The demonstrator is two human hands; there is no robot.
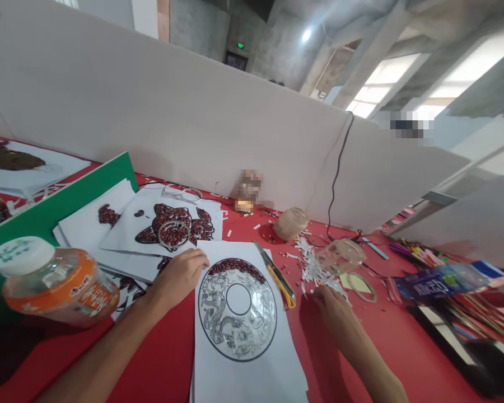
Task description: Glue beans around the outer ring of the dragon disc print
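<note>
A printed sheet (252,380) with a round dragon design lies on the red table. Dark red beans (237,265) fill a band along the top of its ring. My left hand (187,266) rests at the sheet's upper left edge, fingers bent and held together; what is beneath them is hidden. To the right of the sheet, my right hand (330,305) is low over the table beside white paper shreds (313,263). Its fingers curl downward and their tips are hardly visible. A yellow utility knife (282,282) lies between the sheet and that hand.
Bean-covered pictures (180,224) and a tape roll (174,234) lie at left. An orange-labelled jar (59,285) stands near my left arm. Two clear jars (291,223) lie behind the shreds. At right are a blue-labelled bottle (441,281) and a dark box (453,341). A white partition (172,112) closes the back.
</note>
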